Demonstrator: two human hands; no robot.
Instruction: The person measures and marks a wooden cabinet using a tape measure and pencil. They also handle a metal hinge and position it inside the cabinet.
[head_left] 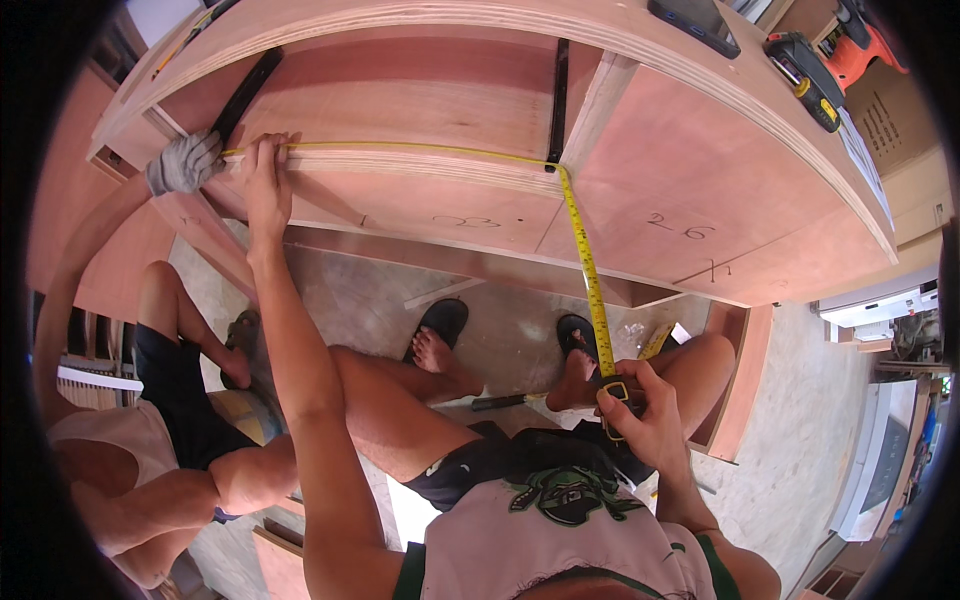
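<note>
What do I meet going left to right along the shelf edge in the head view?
Co-worker's gloved hand → left hand pinning the tape end → yellow tape blade → black clamp bar → tape measure case on top.

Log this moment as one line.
left hand: pins tape end on plywood edge | right hand: holds tape measure | gloved hand: alongside

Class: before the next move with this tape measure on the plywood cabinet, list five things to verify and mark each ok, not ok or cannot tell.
1. Tape end pinned: left hand presses the yellow tape measure onto the plywood shelf edge: ok.
2. Case gripped: right hand holds it: ok.
3. Tape straight: it bends at the black bracket: not ok.
4. Reading legible: cannot tell.
5. Path free: a co-worker's gloved hand touches the cabinet beside the tape end: not ok.
</note>
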